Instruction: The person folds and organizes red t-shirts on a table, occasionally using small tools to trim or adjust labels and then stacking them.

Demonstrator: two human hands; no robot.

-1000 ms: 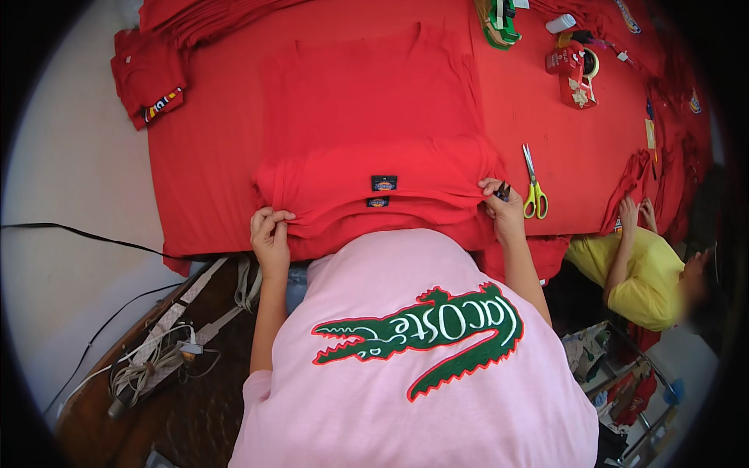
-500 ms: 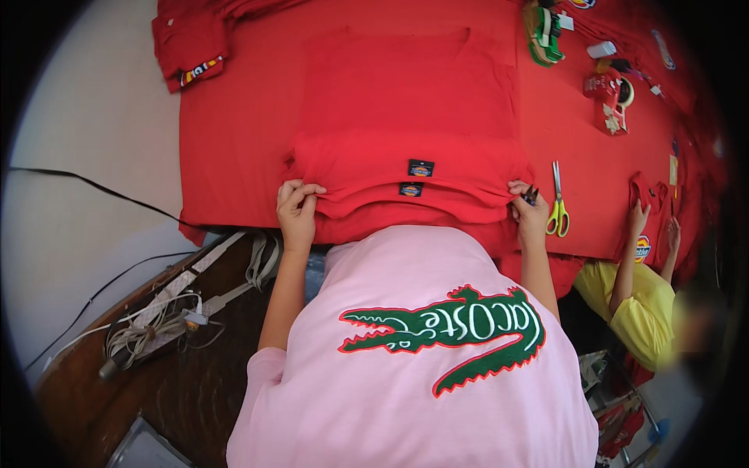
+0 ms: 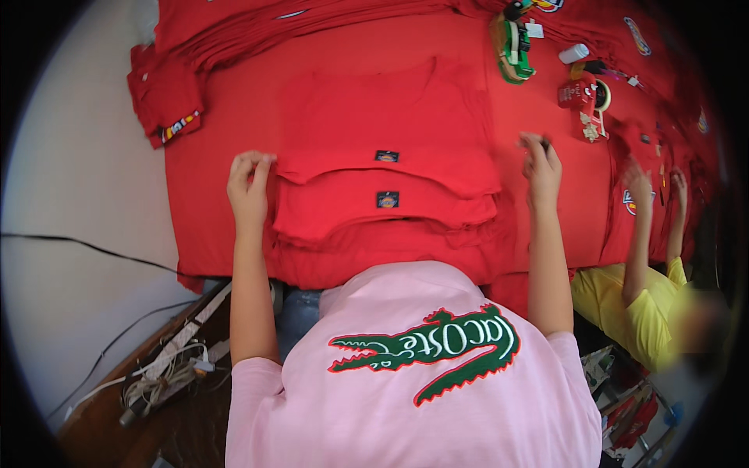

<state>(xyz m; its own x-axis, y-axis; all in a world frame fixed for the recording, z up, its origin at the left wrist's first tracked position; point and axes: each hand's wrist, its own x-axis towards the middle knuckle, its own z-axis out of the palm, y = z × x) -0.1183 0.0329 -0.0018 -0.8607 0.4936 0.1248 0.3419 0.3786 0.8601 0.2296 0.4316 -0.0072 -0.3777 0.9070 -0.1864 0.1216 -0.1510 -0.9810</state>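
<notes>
Over on the left, we've got a folded red garment [image 3: 166, 97] with a striped print, lying at the edge of the red-covered surface [image 3: 234, 93]. Next along, here's our left hand [image 3: 251, 175], just beside the stack: fingers loosely bent, grip free, no cloth in it that we can see. And centre stage, the red shirts [image 3: 328, 209], layered right in front of our body, two dark neck labels [image 3: 388, 200] showing one above the other, front edges rippled and curved.

We'd judge these light, soft and limp, nothing fragile, though layers like that could slide over one another. The best hold looks like a pinch at both shoulder corners, level with the labels, picking up just one layer.

Up beyond sits a green tape dispenser [image 3: 511, 54]. Then our right hand [image 3: 541, 168], clear of the shirts, its grip closed around a small dark tool [image 3: 545, 145], too blurred to name. Further right, a red tape dispenser [image 3: 577, 93], and at the far side a co-worker's blurred hands [image 3: 640, 183] over another red garment [image 3: 618, 234].
</notes>
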